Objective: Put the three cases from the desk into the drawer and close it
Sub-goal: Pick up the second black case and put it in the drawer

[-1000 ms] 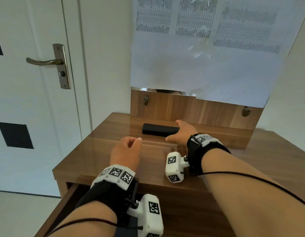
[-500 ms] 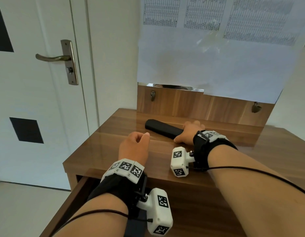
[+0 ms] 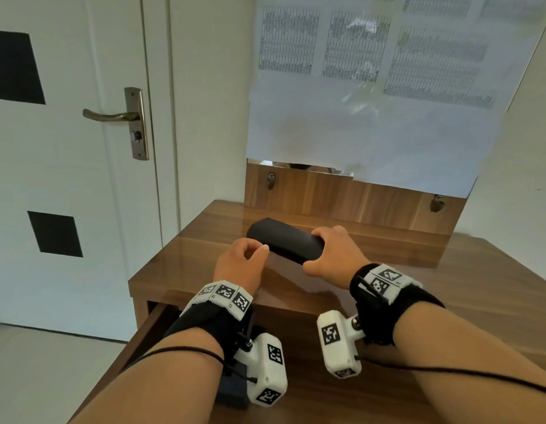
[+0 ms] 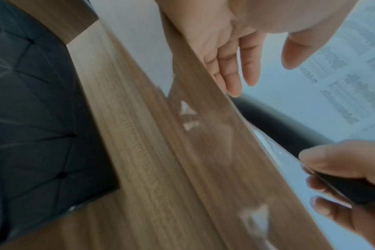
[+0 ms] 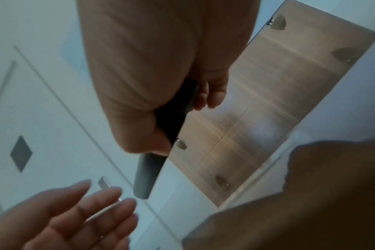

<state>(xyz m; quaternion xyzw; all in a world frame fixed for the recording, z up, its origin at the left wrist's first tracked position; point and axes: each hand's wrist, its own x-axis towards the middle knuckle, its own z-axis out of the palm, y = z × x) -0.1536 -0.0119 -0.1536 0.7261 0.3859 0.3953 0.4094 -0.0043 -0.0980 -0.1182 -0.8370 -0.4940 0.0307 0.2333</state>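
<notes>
One black case (image 3: 285, 241) sits mid-frame, my right hand (image 3: 332, 255) gripping its end above the table (image 3: 387, 289), left hand (image 3: 239, 266) loosely curled, empty.

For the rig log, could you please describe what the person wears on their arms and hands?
Both forearms are bare, with no sleeves or gloves. Each wrist carries a black strap, left wrist strap and right wrist strap, topped with white blocks printed with black square markers. A white boxy camera module with similar markers hangs from each strap, trailing a thin black cable.
</notes>
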